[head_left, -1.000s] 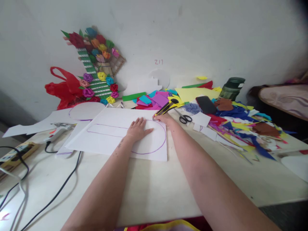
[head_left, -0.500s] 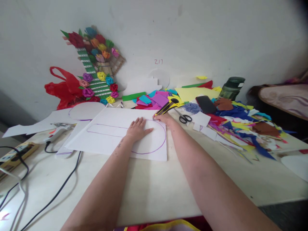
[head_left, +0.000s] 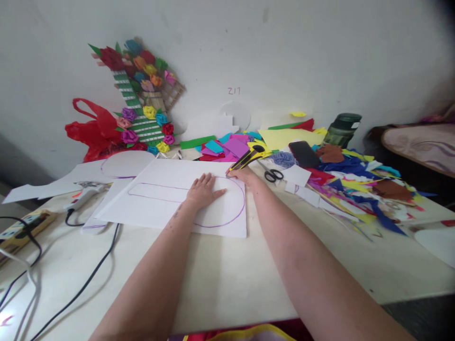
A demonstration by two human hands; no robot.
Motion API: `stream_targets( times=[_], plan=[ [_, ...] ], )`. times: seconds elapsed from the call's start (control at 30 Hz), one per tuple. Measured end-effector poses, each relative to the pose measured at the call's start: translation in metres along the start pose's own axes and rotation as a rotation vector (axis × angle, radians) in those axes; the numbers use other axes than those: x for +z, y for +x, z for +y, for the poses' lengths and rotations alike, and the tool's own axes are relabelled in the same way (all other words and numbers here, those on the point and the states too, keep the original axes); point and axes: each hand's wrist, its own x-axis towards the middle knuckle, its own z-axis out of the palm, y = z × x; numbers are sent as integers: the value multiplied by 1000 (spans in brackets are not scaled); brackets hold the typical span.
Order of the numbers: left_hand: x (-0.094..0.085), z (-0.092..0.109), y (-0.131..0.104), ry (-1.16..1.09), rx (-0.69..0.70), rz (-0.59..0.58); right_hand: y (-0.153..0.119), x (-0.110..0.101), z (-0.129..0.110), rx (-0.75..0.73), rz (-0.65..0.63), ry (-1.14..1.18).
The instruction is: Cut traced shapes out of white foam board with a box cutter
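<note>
A white board (head_left: 156, 213) with purple outlines drawn on it lies on the table in front of me. My left hand (head_left: 202, 190) rests flat on it with the fingers spread, holding nothing. My right hand (head_left: 242, 174) is closed round a yellow and black utility knife (head_left: 248, 157). The knife's tip meets the board near the purple line at the upper right of the rounded outline. Black-handled scissors (head_left: 273, 175) lie just right of my right hand.
On the left are a glue gun (head_left: 83, 196), a power strip (head_left: 26, 229) and cables. Colourful paper flowers (head_left: 142, 94) and a red bag (head_left: 94, 130) stand at the wall. Rightward lie a phone (head_left: 304, 154), a dark green bottle (head_left: 343, 130) and many scraps (head_left: 359, 182).
</note>
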Motion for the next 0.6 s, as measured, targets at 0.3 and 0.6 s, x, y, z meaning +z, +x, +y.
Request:
stream_targets(
  times=[0.3,0.6],
  plan=[
    [3,-2,2,-3,10,7,3,-2,4,-12,-10,19],
    [1,-1,1,-2,1,-1,1,-1,3,-13,0,6]
  ],
)
